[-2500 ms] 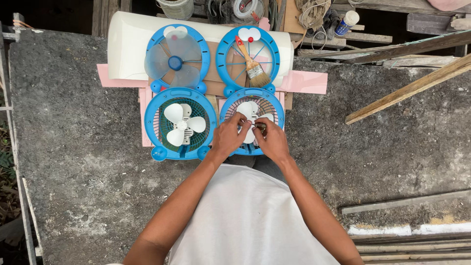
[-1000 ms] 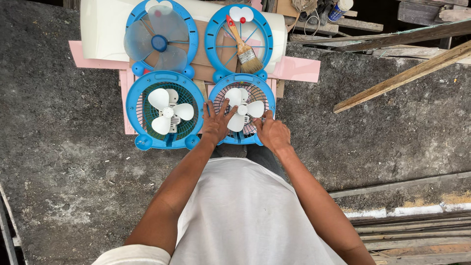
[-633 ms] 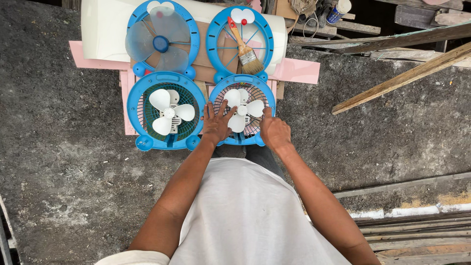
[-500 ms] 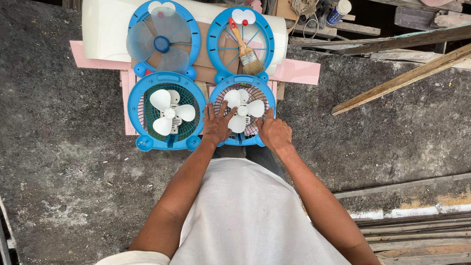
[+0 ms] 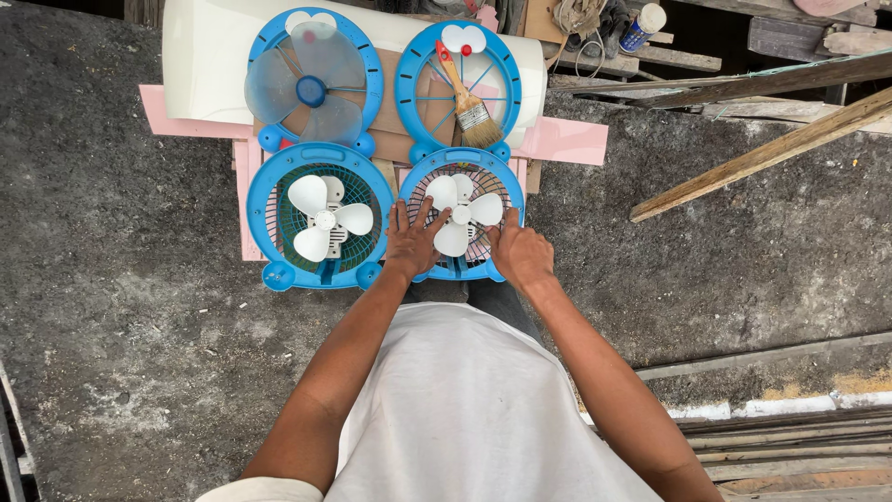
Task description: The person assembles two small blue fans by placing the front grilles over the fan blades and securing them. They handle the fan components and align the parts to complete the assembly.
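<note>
A round blue fan body (image 5: 423, 181) with a white three-blade propeller (image 5: 462, 212) lies flat on the ground in front of me. My left hand (image 5: 412, 240) lies flat on its lower left grille with the fingers spread. My right hand (image 5: 520, 253) sits on the lower right rim with its fingers curled over the edge. To the left lies a second blue fan (image 5: 321, 218) with white blades. Behind them are a blue guard with translucent blades (image 5: 311, 84) and an empty blue guard ring (image 5: 413, 93) with a paintbrush (image 5: 469, 98) on it.
The fans rest on pink boards (image 5: 567, 139) and a white panel (image 5: 209, 56) on rough concrete. Long wooden planks (image 5: 762, 153) lie at the right, more slats (image 5: 799, 446) at the lower right. A small can (image 5: 643, 26) and rope sit at the back.
Both hands have left the propeller hub and moved apart to the fan's lower left and right sides. Since half a second ago they have barely moved.
</note>
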